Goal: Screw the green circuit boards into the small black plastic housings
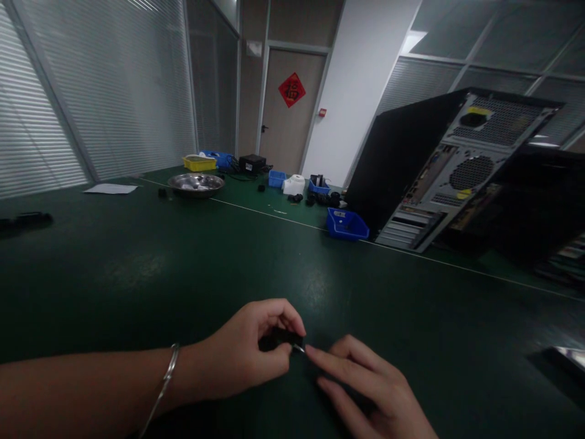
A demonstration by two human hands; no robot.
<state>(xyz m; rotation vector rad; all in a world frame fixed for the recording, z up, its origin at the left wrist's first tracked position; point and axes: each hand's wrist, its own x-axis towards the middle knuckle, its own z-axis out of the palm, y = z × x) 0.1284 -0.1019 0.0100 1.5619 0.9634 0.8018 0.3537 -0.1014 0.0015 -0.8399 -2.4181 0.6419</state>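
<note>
My left hand (pixel 242 356) pinches a small black part (pixel 283 336) between thumb and fingers, just above the dark green table (pixel 137 274). A thin metal tip sticks out of the part toward my right hand (pixel 370 390). The right index fingertip touches that tip; the other right fingers are spread and hold nothing. A silver bangle (pixel 165 381) circles my left wrist.
A black computer tower (pixel 439 164) stands at the right with its rear panel facing me. A blue bin (pixel 346 224) sits beside it. Farther back are a steel bowl (pixel 195 183), a yellow tray (pixel 200 163), more blue bins and a sheet of paper (pixel 110 189).
</note>
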